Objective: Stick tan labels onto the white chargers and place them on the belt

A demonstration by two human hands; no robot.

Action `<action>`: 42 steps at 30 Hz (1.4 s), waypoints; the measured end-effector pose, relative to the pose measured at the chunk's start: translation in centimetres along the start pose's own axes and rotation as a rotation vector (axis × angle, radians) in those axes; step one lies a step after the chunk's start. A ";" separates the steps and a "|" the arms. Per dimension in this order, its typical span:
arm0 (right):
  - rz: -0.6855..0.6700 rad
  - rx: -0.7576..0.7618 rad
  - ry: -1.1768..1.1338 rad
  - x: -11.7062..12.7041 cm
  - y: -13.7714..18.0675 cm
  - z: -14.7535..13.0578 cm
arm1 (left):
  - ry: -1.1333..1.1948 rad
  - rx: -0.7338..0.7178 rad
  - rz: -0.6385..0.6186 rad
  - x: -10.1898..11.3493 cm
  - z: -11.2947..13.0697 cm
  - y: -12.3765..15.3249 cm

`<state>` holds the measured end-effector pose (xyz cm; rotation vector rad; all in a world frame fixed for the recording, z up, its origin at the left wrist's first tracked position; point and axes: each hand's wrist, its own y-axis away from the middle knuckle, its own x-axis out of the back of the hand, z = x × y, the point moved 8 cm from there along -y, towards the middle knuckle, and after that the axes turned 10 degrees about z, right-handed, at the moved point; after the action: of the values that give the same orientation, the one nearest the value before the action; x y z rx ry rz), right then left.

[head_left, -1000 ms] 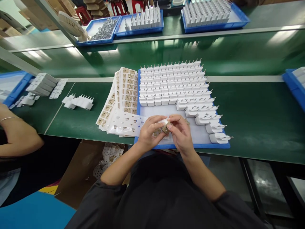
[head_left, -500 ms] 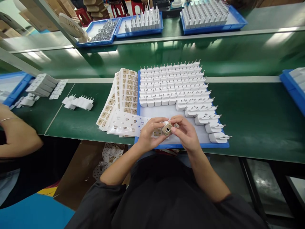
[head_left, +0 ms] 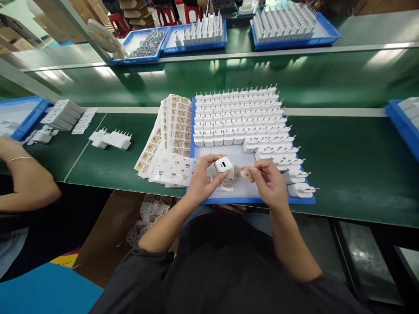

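Note:
My left hand [head_left: 203, 179] grips a white USB wall charger [head_left: 224, 164] between thumb and fingers, its port face turned up toward me. In my right hand [head_left: 271, 185], a thin tan film sticker [head_left: 246, 174] is pinched by thumb and fingertips, apart from the charger. Both hands are over the front of a blue-rimmed tray [head_left: 248, 201]. Rows of white chargers [head_left: 229, 115] stand in it with their pins up, and several more lie along its right side. A white sheet with cut-outs [head_left: 173, 169] reaches from the left under my left hand.
Sheets of tan stickers [head_left: 180, 124] are stacked left of the tray. Farther left lie loose chargers [head_left: 116, 139] and a co-worker's arm [head_left: 29, 179]. Blue trays of plugs [head_left: 284, 26] and metal pieces [head_left: 149, 43] stand on the back shelf, beside a small fan [head_left: 104, 37].
The tan film that covered the charger's face is now off it, in my right hand, which has moved right. The charger's white face shows in my left hand.

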<state>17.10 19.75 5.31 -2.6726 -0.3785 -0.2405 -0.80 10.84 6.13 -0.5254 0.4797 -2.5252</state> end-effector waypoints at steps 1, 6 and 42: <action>-0.019 -0.011 0.109 0.1 -0.1 0.7 | -0.006 -0.006 0.017 0.2 0.1 -0.1; -0.068 0.196 0.537 -0.4 -0.5 1.2 | -0.064 -0.032 0.278 4.8 0.4 -0.9; -0.191 0.425 0.716 -3.9 -0.1 -0.4 | -0.860 0.126 0.117 18.1 -5.1 -7.5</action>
<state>13.34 18.77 4.82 -1.9687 -0.3906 -1.0095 -20.53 8.17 9.86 -1.3780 0.0192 -1.9452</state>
